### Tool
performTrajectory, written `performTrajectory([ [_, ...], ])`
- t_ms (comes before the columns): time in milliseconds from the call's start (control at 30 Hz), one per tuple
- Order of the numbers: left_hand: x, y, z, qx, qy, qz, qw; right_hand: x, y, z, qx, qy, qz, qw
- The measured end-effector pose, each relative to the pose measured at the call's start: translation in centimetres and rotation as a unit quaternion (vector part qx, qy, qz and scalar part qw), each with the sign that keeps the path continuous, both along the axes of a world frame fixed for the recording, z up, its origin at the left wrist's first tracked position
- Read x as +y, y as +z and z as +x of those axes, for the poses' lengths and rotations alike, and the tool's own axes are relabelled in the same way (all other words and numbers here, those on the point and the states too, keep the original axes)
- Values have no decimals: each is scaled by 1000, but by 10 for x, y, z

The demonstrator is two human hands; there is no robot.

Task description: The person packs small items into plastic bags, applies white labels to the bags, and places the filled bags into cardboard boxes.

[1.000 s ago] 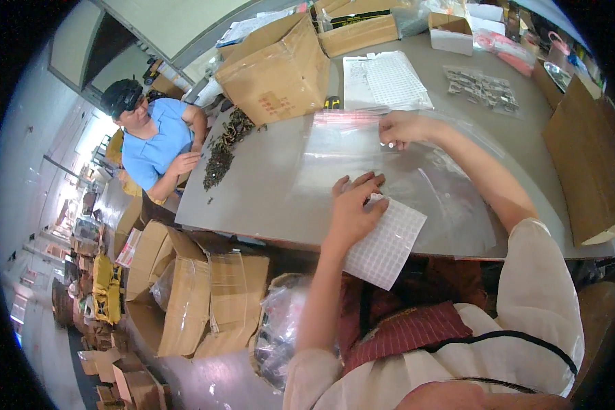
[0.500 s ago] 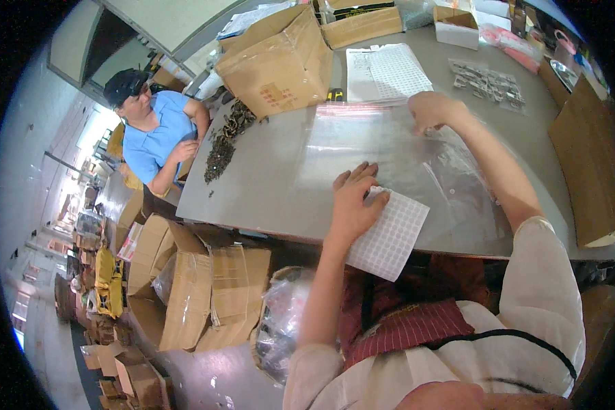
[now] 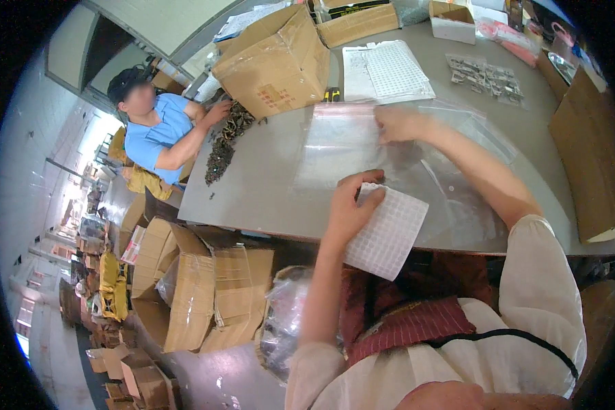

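Grey table (image 3: pixel 260 191); cardboard box (image 3: pixel 277 72) at eleven o'clock from the left hand (image 3: pixel 349 208), which pinches a white gridded sheet (image 3: pixel 391 236) at its four o'clock, near corner past the table edge. Right hand (image 3: pixel 400 124), at one o'clock from the left, is blurred near the pink-striped top of a clear bag (image 3: pixel 336 156); cannot tell whether it holds anything.

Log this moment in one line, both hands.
left hand: holds white sheet; right hand: at clear bag, fingers blurred; papers: beyond bag
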State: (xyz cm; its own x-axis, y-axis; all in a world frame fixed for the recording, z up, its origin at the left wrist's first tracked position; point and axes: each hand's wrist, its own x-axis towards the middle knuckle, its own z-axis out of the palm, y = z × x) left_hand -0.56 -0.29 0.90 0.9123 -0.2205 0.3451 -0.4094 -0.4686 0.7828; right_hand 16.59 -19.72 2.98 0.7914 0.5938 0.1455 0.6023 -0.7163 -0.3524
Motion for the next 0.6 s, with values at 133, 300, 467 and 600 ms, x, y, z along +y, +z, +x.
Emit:
performTrajectory([
  [133, 1, -5, 1, 62, 22, -136, 988, -32, 37, 11, 249, -85, -149, 953],
  [300, 8, -19, 5, 57, 131, -138, 980, -23, 27, -5, 24, 42, 18, 999],
  [467, 6, -5, 1, 55, 188, -104, 975, 21, 33, -64, 145, 220, 100, 959],
  [600, 10, -7, -2, 48, 185, -123, 974, 30, 35, -78, 57, 216, 91, 970],
])
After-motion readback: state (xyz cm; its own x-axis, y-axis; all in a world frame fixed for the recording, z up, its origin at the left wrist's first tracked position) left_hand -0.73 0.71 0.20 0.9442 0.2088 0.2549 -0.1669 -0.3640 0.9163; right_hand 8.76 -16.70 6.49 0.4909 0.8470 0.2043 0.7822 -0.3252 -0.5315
